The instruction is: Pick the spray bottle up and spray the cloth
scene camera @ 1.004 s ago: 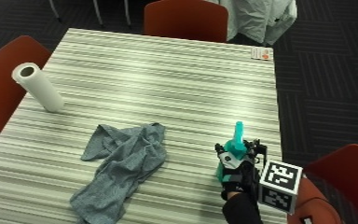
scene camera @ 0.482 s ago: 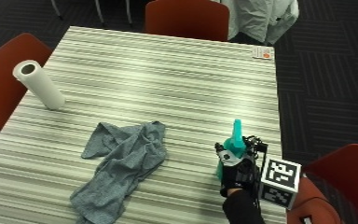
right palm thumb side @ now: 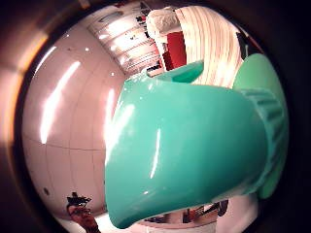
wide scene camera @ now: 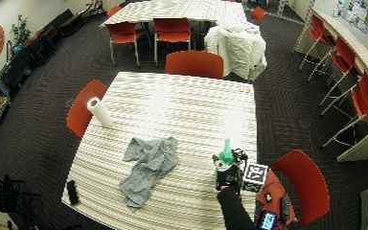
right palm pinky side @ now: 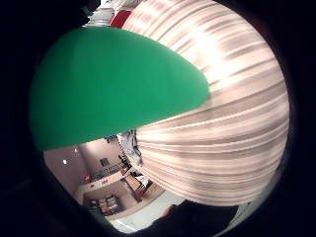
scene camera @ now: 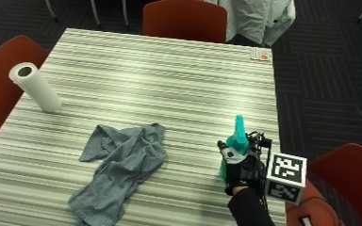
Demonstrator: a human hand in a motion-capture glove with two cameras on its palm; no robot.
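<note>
One gloved right hand (scene camera: 241,168) wraps around the body of a teal spray bottle (scene camera: 234,141) at the near right part of a striped table (scene camera: 168,80). The fingers curl round the bottle's lower body, so the hand is closed in a grip on it; the nozzle head and neck rise above the fingers, roughly upright. Whether the bottle's base touches the tabletop cannot be told, since the hand covers it. In the thumb side palm view the teal bottle head (right palm thumb side: 194,160) fills most of the field, close to the palm. In the little finger side palm view the green bottle body (right palm pinky side: 108,84) lies just before the camera, with the striped tabletop (right palm pinky side: 227,138) beyond it. A crumpled grey cloth (scene camera: 121,165) lies flat on the table to the left of the bottle, apart from the hand. A white paper towel roll (scene camera: 35,87) stands upright near the far left edge. A small card (scene camera: 260,54) rests at the far right corner, and red chairs (scene camera: 184,20) surround the table.
</note>
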